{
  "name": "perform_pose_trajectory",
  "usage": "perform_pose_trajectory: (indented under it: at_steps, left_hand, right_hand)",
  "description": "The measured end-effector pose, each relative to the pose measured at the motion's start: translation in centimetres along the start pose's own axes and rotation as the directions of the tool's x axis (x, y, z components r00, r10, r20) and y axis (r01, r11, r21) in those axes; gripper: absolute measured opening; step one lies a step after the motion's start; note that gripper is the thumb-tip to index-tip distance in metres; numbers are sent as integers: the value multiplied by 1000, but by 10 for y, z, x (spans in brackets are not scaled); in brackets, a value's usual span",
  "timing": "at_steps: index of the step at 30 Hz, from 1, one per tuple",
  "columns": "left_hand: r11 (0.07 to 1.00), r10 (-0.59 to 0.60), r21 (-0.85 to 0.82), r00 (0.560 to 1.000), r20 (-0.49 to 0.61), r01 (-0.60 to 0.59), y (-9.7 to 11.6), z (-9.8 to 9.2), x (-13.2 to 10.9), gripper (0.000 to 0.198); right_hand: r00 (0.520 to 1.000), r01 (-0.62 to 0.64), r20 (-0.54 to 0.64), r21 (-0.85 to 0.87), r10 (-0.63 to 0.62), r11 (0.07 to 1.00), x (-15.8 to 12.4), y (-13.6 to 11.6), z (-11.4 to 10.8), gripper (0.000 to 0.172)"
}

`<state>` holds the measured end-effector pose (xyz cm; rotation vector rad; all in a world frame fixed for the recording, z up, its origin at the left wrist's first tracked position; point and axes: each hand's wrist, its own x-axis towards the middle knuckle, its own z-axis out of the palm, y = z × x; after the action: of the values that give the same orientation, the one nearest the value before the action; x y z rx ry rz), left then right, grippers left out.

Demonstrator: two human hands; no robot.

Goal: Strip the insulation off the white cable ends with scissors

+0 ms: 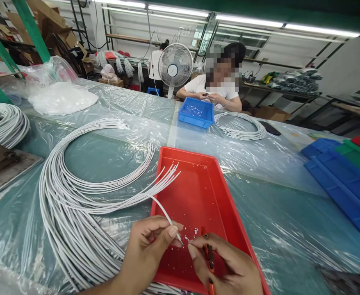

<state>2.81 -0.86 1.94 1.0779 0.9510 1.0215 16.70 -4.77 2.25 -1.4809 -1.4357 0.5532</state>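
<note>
Between thumb and fingers, my left hand (155, 241) pinches one white cable (164, 209) near its end, over the red tray (186, 180). That cable comes from a large looped bundle of white cables (53, 192) to the left, and several other ends rest over the tray's left rim. My right hand (229, 262) is closed around orange-handled cutters (210, 260), partly hidden by the fingers. Its thumb and index tip are near the cable's end, apparently apart from it. Small white scraps (195, 232) lie in the tray.
Across the plastic-covered table, a person (219, 82) works by a blue tray (196, 112) and a cable coil (241, 126). Stacked bins (340, 180) stand at right. A second coil (4, 123) and a white plastic bag (63, 98) lie left. A fan (176, 65) stands behind.
</note>
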Motion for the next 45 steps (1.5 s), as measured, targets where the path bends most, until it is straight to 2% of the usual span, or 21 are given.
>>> perform_pose_trajectory:
  at_steps: [4,7,14,22,24,29,33,37,40,42,43,45]
  left_hand:
    - [999,44,0,997,63,-44,2,0,2,21]
    - [998,57,15,995,88,-59,3,-1,3,23]
    - [1000,9,-3,990,141,-8,3,-2,6,25]
    - [990,-49,-117,973,227,77,4,-1,8,27]
    - [986,-65,-136,968,243,101,3,-2,8,27]
    - [982,-94,-142,975,200,124,2,-4,7,24]
    - [985,-68,-151,987,146,90,-3,-1,8,22]
    - [994,-52,-85,987,150,65,-6,4,9,19]
    - [990,25,132,979,204,-53,-1,5,6,21]
    - [917,166,319,956,241,-240,5,4,3,20]
    - [840,268,407,927,263,-358,8,3,1,20]
    - [609,458,563,828,325,-558,12,3,1,24]
  right_hand:
    - [990,-136,69,188,125,973,2,3,6,6]
    - [963,-247,178,279,203,928,5,4,7,6]
    - [871,-370,438,283,224,885,19,6,-2,6]
    - [791,-570,513,425,332,703,16,16,6,16]
    - [801,-563,496,436,335,702,14,20,6,19]
    - [871,-433,393,335,294,837,11,24,3,15]
    - [923,-369,257,372,287,852,3,16,7,5]
    - [940,-336,165,307,298,890,0,10,5,8]
    - [945,-326,108,251,308,911,7,10,-8,10]
    - [946,-323,55,231,319,918,14,9,-19,8]
    - [949,-313,32,224,314,923,17,8,-24,7]
    - [959,-279,16,203,281,939,23,4,-32,7]
